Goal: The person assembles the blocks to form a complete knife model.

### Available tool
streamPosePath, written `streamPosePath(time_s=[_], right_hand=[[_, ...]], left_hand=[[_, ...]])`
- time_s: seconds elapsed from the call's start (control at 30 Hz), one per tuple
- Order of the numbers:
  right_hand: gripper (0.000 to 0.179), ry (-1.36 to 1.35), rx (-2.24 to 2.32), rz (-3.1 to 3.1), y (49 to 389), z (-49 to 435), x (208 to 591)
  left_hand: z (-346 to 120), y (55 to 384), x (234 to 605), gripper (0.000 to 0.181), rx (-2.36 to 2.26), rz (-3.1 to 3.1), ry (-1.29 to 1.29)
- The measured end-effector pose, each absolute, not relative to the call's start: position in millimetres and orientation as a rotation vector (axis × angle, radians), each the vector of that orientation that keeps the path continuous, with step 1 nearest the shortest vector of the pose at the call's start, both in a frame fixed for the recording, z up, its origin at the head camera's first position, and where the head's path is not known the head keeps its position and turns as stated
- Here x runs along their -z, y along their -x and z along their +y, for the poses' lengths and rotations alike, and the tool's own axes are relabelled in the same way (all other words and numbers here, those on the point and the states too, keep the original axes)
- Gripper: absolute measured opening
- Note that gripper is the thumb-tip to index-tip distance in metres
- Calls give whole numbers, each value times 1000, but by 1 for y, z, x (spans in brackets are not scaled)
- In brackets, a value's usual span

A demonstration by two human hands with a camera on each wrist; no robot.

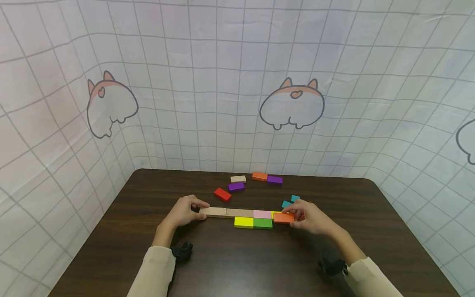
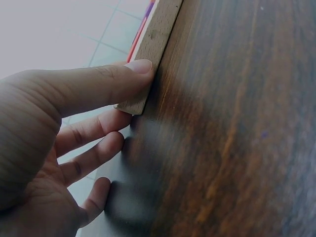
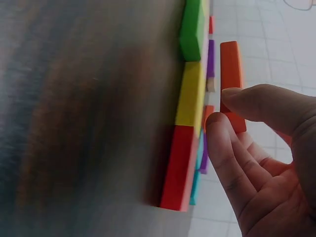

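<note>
A row of blocks lies across the table, with two plain wooden blocks (image 1: 213, 212) at its left, then a pink block (image 1: 262, 214) and a yellow block (image 3: 190, 94). Beyond the yellow one sits a red block (image 3: 177, 168), hidden by the right hand in the head view. My left hand (image 1: 185, 211) pinches the outer wooden block's left end between thumb and fingers. Raised above the row's right part, an orange block (image 1: 283, 218) is pinched by my right hand (image 1: 311, 216). In front of the row lie another yellow block (image 1: 243, 222) and a green block (image 1: 262, 223).
Behind the row are a loose red block (image 1: 222, 194), two purple blocks (image 1: 236, 187), a pale wooden block (image 1: 238, 179) and another orange block (image 1: 259, 176). Teal blocks (image 1: 295, 198) lie near the right hand. A grid-patterned curtain (image 1: 208, 103) surrounds the dark table (image 1: 237, 264).
</note>
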State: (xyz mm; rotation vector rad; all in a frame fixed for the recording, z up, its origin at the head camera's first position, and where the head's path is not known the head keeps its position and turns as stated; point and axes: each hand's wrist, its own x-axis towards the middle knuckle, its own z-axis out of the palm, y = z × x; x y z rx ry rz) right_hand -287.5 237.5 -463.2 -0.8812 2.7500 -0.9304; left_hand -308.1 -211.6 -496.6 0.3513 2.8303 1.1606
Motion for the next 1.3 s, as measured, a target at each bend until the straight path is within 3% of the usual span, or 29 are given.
streamPosePath(time_s=[1.3], right_hand=[[26, 837, 791, 2775, 286, 227, 478]], left_hand=[[-211, 307, 497, 28, -1175, 2831, -364]])
